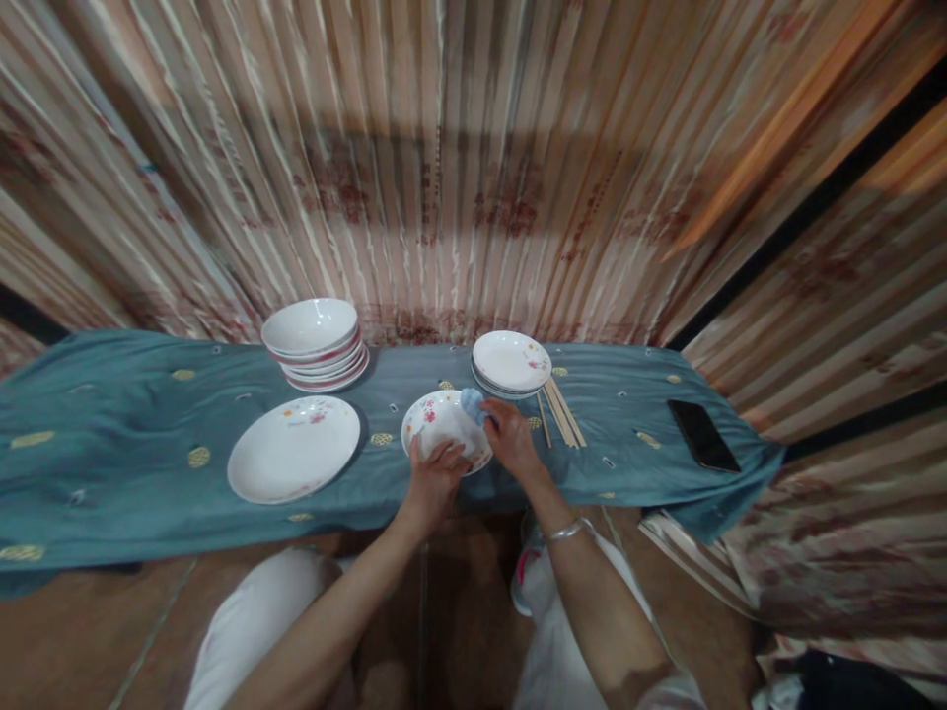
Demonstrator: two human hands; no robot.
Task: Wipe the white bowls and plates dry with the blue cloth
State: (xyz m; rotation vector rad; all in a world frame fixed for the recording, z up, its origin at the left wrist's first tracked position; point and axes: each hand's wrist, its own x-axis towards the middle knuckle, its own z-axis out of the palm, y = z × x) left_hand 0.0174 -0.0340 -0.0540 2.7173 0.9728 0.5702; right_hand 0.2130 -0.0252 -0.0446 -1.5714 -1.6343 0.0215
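Observation:
In the middle of the cloth-covered table is a white plate [446, 424] with small red and orange flowers. My left hand [436, 477] grips its near rim, fingers lying over the edge. A light blue cloth [473, 405] is bunched in my right hand [509, 434] and touches the plate's right side. Just beyond, to the right, a stack of similar flowered plates [512, 361] sits near several wooden chopsticks [565, 414].
On the left stand a stack of white bowls [315, 340] and a large oval plate [294, 450]. A black phone [701, 435] lies at the right end of the blue-green tablecloth [621, 463]. Pleated curtains [459, 197] hang behind.

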